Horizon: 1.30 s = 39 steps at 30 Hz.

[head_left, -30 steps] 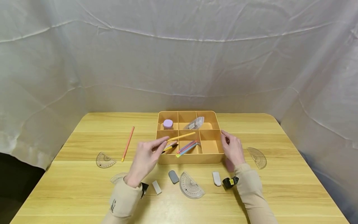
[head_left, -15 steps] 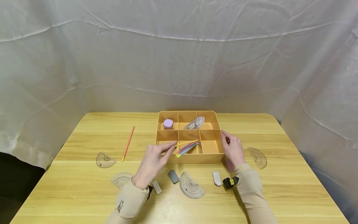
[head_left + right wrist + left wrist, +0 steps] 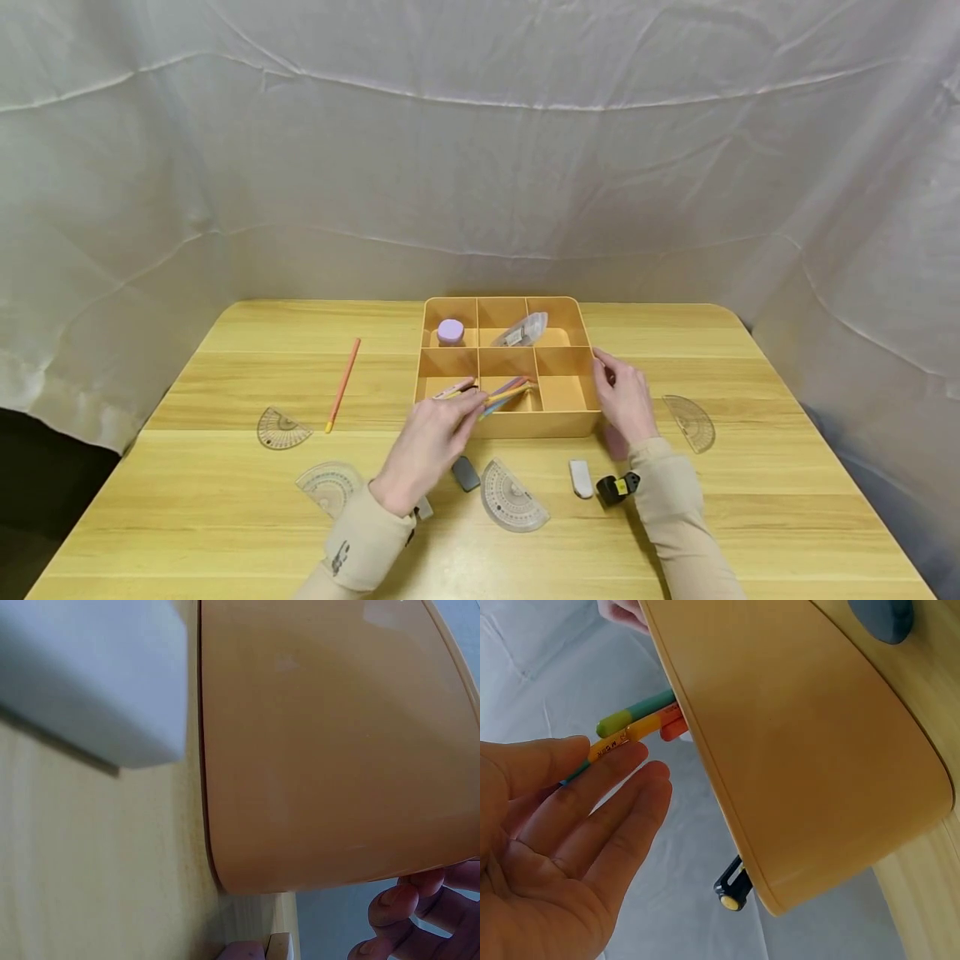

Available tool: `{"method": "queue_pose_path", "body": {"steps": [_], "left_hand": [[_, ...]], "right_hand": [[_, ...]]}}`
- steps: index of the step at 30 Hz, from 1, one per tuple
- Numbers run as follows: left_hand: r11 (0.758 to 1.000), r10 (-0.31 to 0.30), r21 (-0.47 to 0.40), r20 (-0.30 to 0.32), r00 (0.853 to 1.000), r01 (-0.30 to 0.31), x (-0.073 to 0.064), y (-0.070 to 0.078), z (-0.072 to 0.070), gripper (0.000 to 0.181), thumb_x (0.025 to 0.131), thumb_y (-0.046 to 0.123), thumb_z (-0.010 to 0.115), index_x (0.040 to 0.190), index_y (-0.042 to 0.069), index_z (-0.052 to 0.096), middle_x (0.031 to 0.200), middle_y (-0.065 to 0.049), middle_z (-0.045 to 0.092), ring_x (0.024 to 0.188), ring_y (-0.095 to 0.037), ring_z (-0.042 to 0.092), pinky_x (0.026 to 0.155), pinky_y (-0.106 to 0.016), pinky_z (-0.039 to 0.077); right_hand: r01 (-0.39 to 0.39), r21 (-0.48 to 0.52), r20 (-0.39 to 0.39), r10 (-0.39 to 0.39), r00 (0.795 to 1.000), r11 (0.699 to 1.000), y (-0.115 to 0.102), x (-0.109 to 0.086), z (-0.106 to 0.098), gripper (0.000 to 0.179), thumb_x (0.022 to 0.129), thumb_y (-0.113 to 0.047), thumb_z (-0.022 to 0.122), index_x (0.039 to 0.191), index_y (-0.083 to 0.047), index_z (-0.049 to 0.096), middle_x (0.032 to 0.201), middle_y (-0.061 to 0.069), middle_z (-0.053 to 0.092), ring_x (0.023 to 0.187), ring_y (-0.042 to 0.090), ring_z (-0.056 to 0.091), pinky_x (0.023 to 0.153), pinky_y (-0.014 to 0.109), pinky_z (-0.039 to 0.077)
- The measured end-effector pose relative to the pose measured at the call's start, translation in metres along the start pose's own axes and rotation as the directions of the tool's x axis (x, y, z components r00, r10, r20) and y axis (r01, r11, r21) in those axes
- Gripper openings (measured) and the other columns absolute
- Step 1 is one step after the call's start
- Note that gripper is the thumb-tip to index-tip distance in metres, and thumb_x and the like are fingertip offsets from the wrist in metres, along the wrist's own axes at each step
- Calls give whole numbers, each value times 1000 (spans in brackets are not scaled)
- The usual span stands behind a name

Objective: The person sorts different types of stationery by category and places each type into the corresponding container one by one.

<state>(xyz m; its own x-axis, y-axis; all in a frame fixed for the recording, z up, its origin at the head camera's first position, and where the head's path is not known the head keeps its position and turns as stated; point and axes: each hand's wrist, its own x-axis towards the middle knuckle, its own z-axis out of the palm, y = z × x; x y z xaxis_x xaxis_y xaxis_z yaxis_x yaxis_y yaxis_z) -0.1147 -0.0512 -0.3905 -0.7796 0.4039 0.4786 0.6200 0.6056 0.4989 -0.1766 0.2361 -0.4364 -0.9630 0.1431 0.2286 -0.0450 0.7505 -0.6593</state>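
Observation:
My left hand [image 3: 431, 442] pinches a thin yellow pen [image 3: 506, 394] between thumb and forefinger, over the front middle compartment of a tan organizer box [image 3: 525, 425]. In the left wrist view the yellow pen [image 3: 615, 742] slants over the box's rim beside a teal pen [image 3: 637, 712] with a lime end; the other fingers are spread. Several coloured pens lean in that middle compartment. Pens in the front left compartment are partly hidden by the hand. My right hand [image 3: 626, 400] holds the box's right rim; in the right wrist view its curled fingertips [image 3: 397, 900] meet the wall.
A purple-lidded jar [image 3: 450, 332] and a clear plastic packet [image 3: 523, 330] sit in the back compartments. Around the box lie several protractors [image 3: 513, 497], a dark grey eraser [image 3: 466, 473], a white eraser [image 3: 581, 479] and a red pen [image 3: 343, 385]. Grey curtains surround the table.
My left hand has moved right with the yellow pen and brought it down among the pens of the middle compartment. The right hand and the box have stayed put.

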Motion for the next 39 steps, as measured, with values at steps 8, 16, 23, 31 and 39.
{"method": "queue_pose_path", "body": {"steps": [8,16,23,31,39], "left_hand": [[998,41,54,20,999,-42,-1,2,5,20,90,1,70,110,2,76,112,-17,75,109,-31,73,86,-40,62],[997,46,64,71,996,-50,-2,3,7,18,92,1,68,107,5,76,114,-14,76,112,-31,72,96,-43,58],[994,62,87,79,995,-69,-2,2,9,20,93,2,67,110,5,76,116,-14,76,113,-30,71,98,-43,57],[992,63,100,110,992,-74,-1,0,7,26,91,5,72,116,3,74,120,-14,74,117,-30,69,100,-42,56],[997,-60,-45,151,987,67,-3,-13,-13,40,96,30,68,129,7,68,136,-11,66,133,-32,59,112,-53,45]], "right_hand": [[2,3,0,-2,1000,1000,1,0,0,40,105,-20,47,137,0,60,104,26,72,78,30,62,67,32,47],[0,9,4,0,1000,1000,1,-1,-1,40,105,-20,47,137,0,60,100,25,72,75,28,60,65,30,45],[-5,10,-1,5,1000,1000,1,-1,-2,40,104,-19,47,137,0,60,98,24,72,75,27,59,65,29,45],[-4,10,0,4,1000,1000,0,-1,-2,40,105,-19,46,137,0,60,98,23,72,77,27,60,66,30,45],[0,15,10,-1,1000,1000,-1,0,-1,41,105,-19,45,138,1,58,119,30,69,89,34,67,79,45,56]]}}
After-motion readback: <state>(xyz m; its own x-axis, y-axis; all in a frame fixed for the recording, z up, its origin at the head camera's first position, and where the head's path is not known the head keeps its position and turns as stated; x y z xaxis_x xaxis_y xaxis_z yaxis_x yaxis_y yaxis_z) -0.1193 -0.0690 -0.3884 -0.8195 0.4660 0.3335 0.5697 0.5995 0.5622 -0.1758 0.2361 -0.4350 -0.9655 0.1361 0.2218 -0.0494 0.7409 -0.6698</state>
